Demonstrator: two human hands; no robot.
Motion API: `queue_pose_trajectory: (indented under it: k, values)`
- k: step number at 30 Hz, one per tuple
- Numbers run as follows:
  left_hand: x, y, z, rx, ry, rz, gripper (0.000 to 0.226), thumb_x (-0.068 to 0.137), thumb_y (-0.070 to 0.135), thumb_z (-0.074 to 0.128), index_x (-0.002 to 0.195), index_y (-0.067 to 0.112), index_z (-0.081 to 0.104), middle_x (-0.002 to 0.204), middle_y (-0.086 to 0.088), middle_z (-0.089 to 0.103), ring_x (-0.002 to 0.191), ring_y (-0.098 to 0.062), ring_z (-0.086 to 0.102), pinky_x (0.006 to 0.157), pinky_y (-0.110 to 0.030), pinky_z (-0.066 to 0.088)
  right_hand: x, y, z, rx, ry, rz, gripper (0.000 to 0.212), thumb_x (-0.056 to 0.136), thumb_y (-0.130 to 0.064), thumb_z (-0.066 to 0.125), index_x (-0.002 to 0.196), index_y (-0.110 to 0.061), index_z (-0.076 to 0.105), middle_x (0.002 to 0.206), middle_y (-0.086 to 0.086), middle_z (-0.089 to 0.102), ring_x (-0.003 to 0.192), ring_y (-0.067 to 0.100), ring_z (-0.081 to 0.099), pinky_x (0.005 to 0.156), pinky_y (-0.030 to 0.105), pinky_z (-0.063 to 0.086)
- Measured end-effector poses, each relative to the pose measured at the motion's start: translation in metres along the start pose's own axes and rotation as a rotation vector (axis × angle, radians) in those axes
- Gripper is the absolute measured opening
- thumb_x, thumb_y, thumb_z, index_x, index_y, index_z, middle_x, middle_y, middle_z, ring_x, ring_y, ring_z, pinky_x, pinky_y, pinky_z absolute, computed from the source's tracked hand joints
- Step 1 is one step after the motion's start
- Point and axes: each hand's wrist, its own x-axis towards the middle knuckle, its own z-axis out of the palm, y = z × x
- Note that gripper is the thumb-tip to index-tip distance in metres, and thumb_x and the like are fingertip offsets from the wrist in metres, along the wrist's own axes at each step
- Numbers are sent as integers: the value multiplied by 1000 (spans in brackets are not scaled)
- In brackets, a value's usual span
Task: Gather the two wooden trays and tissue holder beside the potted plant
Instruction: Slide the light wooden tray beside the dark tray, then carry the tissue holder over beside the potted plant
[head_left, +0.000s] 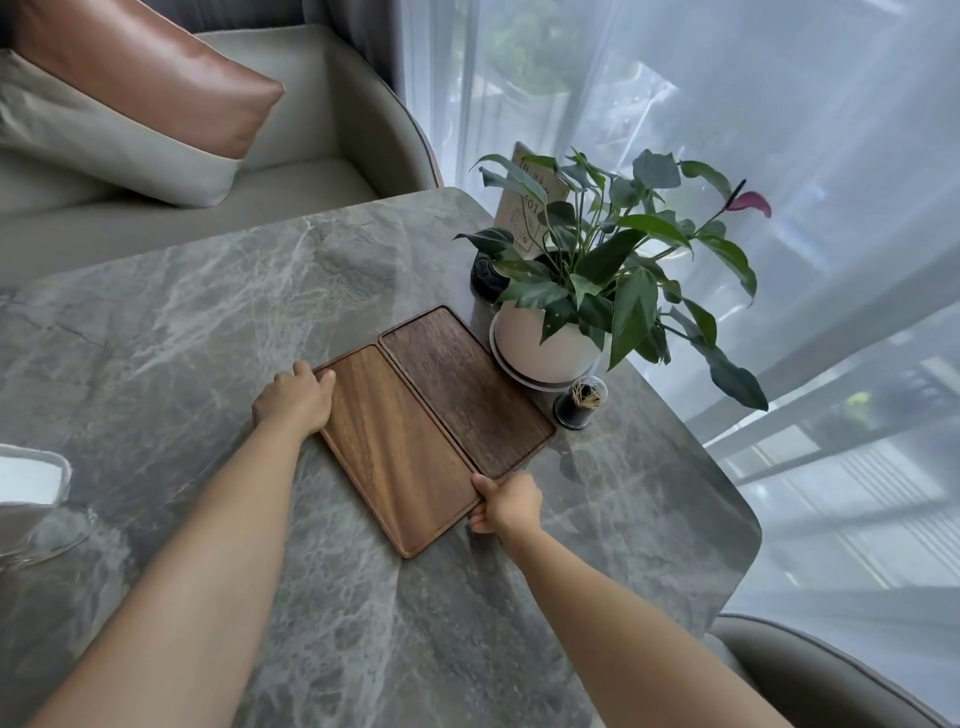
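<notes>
Two flat wooden trays lie side by side on the grey marble table (208, 322), long edges touching. The lighter tray (395, 441) is nearer me; the darker tray (462, 384) lies beyond it, against the white pot of the potted plant (545, 343). My left hand (293, 397) rests on the lighter tray's far left corner, fingers curled over its edge. My right hand (506, 504) grips that tray's near right corner, thumb on the rim. A clear tissue holder (31, 488) with white tissue shows partly at the left edge.
A small toothpick jar (579, 402) stands right of the trays, in front of the pot. A dark round object (485, 275) and a card sign (524, 208) sit behind the plant. Armchairs stand at the far left and near right. Sheer curtains hang on the right.
</notes>
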Motion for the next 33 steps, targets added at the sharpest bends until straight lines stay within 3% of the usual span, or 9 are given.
queue_pose_trajectory:
  k: [5,10,17,20,22,25,28,31,33]
  values:
    - [1,1,1,10,5,1,60,100,42,24,140,-2,29,141,-29,39,128,-43,41,105,-49,35,-2,-4,1,25,19,29,44,90,-19,58,50,-3,52,44,10,53,26,12,48,44,26,53]
    - [1,0,-2,-9,-17,-6,62,100,43,23,142,-1,29,143,-28,37,131,-41,38,107,-48,33,-3,-7,2,8,6,43,41,90,-21,58,54,-3,51,47,10,52,30,14,48,40,25,51]
    - [-16,-8,-19,100,28,84,58,99,44,24,139,4,35,146,-21,35,136,-35,30,110,-47,28,-13,-12,-7,-128,50,-61,43,90,-34,56,62,-2,52,60,17,62,52,29,61,66,46,59]
    - [-28,-13,-35,121,91,166,58,99,42,27,142,4,29,149,-18,32,138,-32,28,112,-46,27,-27,-26,-11,-332,104,-201,40,91,-41,49,74,-5,48,91,21,63,85,36,61,70,38,48]
    - [-38,-16,-47,131,134,235,59,99,41,27,147,7,20,155,-13,24,143,-28,21,115,-43,22,-38,-40,-10,-445,108,-315,38,93,-40,47,94,-1,49,107,23,60,100,38,56,72,37,40]
    - [-52,-24,-69,165,183,297,63,100,41,27,151,11,7,161,-6,5,149,-21,3,120,-40,9,-60,-66,1,-558,79,-471,47,94,-38,43,121,0,40,119,25,58,111,40,54,82,42,44]
    - [-67,-41,-93,195,269,350,65,99,41,30,151,13,5,162,-4,1,149,-18,-3,122,-38,3,-78,-90,21,-569,2,-602,67,94,-42,42,141,1,21,141,23,42,127,37,44,95,42,41]
    - [-84,-71,-119,218,365,364,68,98,43,33,151,14,3,162,-4,0,149,-18,-4,122,-38,0,-100,-117,47,-588,-73,-749,81,92,-48,41,147,-3,3,158,15,11,144,29,17,113,38,24]
    - [-96,-97,-136,204,413,338,70,97,45,33,151,14,2,162,-4,-1,149,-18,-4,121,-39,0,-116,-133,68,-612,-124,-849,84,92,-47,43,147,-2,-1,159,15,2,147,25,4,117,32,12]
